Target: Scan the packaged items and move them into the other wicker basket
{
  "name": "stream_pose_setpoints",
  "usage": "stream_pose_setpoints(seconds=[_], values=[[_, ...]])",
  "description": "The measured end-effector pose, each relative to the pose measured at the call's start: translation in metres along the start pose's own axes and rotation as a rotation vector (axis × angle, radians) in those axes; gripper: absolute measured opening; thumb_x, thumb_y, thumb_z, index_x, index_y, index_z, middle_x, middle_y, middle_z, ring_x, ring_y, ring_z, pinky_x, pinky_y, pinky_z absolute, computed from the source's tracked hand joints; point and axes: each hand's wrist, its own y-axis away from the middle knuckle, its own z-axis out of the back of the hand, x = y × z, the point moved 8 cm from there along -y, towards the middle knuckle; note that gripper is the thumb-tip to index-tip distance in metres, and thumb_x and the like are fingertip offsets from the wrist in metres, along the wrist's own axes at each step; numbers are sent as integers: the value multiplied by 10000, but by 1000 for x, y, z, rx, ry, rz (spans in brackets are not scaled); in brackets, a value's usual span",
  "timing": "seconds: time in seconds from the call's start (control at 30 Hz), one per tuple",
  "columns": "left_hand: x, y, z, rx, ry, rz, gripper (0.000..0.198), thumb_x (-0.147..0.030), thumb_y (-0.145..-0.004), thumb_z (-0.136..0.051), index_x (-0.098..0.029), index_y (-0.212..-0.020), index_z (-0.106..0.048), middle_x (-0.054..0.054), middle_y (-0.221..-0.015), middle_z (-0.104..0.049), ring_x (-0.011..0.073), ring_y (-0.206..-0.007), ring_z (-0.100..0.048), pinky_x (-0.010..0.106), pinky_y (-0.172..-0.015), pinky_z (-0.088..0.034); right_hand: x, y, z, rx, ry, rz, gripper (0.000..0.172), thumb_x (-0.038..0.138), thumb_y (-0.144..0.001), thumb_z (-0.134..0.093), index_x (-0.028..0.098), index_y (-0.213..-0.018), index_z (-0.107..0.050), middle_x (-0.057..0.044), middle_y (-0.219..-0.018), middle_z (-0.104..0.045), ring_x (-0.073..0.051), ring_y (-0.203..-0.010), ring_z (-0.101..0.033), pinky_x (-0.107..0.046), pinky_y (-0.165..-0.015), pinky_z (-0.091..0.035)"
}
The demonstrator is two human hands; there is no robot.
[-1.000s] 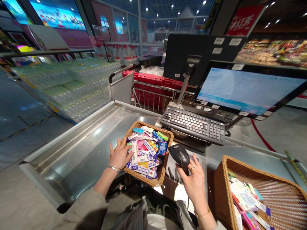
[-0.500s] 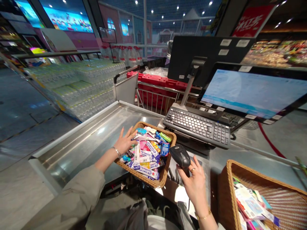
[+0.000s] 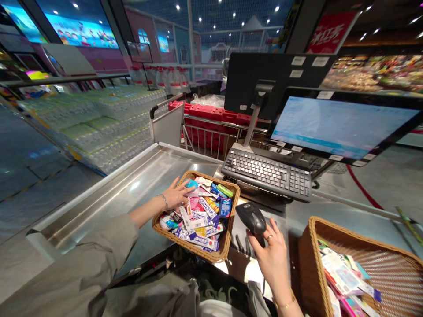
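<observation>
Scanner point(image 3: 251, 218) is in the right hand point(image 3: 272, 255), with the grip wrapped shut round the handle and the head pointing away, up over the near edge of the tabletop point(image 3: 132, 185), just right of the basket point(image 3: 211, 256). That basket sits at the near edge too and it's stuffed with small packets point(image 3: 201, 209) lying every which way.

The left hand point(image 3: 176, 196) is in over the basket's far-left rim. Its grip is open, fingers spread and lying on the packets up there, nothing pinched as far as I can see. Fingertips are right by a little blue pack point(image 3: 191, 183).

So my read is this is the pick-one-out bit: hand on the pile, nothing lifted. Getting one clear would take a neat pinch on a single packet, since they overlap and a sloppy grab drags its neighbours along. Then the barcode side has to face the scanner.

A second basket point(image 3: 306, 251) sits at the near right corner with a few packets in it, and the keyboard point(image 3: 267, 171) and screen point(image 3: 340, 125) are along the far edge.
</observation>
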Motion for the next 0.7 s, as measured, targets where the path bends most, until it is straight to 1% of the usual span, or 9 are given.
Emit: stream_pose_setpoints(seconds=[0.1, 0.27, 0.33, 0.4, 0.5, 0.6, 0.7], values=[[1, 7, 3, -38, 13, 21, 121, -277, -707, -767, -251, -791, -685, -4, -1577, -329, 333, -1497, -50, 675, -1078, 181, -1, 1, 3, -18, -2, -7, 378, 529, -784, -600, 218, -950, -737, -99, -1213, -677, -343, -1365, -386, -596, -1107, -270], [-2, 12, 16, -100, 41, 107, 175, -233, -679, -768, -240, -811, -654, 46, -1490, -472, 298, -1477, -207, 659, -1111, 135, -1, 1, 4, -17, 0, -29, 365, 523, -785, -604, 233, -965, -734, -93, -1227, -669, -341, -1369, -379, -594, -1100, -275], [-8, 12, 26, -140, 58, 131, 207, -242, -682, -767, -241, -853, -651, 61, -1466, -499, 297, -1466, -243, 657, -1117, 135, -1, 0, 4, -18, -1, -34, 350, 518, -785, -606, 234, -945, -735, -93, -1234, -664, -341, -1371, -376, -589, -1096, -282], [-14, 12, 37, -203, 59, 164, 199, -268, -706, -750, -242, -877, -653, 76, -1441, -526, 296, -1459, -266, 648, -1121, 148, -1, 0, 4, -20, -1, -36, 345, 513, -783, -610, 235, -945, -734, -92, -1238, -662, -340, -1373, -373, -585, -1097, -282], [-24, 10, 51, -276, 47, 234, 167, -322, -739, -731, -239, -860, -651, 87, -1415, -551, 313, -1448, -288, 664, -1113, 160, -1, 0, 5, -24, -1, -34, 339, 495, -784, -615, 236, -970, -731, -90, -1246, -657, -336, -1378, -367, -579, -1102, -277], [-34, 4, 62, -353, 39, 288, 178, -356, -750, -732, -239, -851, -642, 81, -1425, -542, 333, -1447, -285, 695, -1104, 155, 0, 0, 9, -34, 2, -26, 312, 469, -792, -609, 229, -953, -727, -91, -1230, -664, -333, -1381, -364, -572, -1108, -274], [-47, -5, 72, -413, 43, 296, 197, -378, -759, -728, -231, -847, -630, 76, -1450, -517, 345, -1447, -280, 719, -1102, 138, -1, 1, 14, -57, 10, -18, 291, 450, -787, -613, 219, -924, -725, -96, -1219, -669, -335, -1378, -369, -564, -1105, -286]])
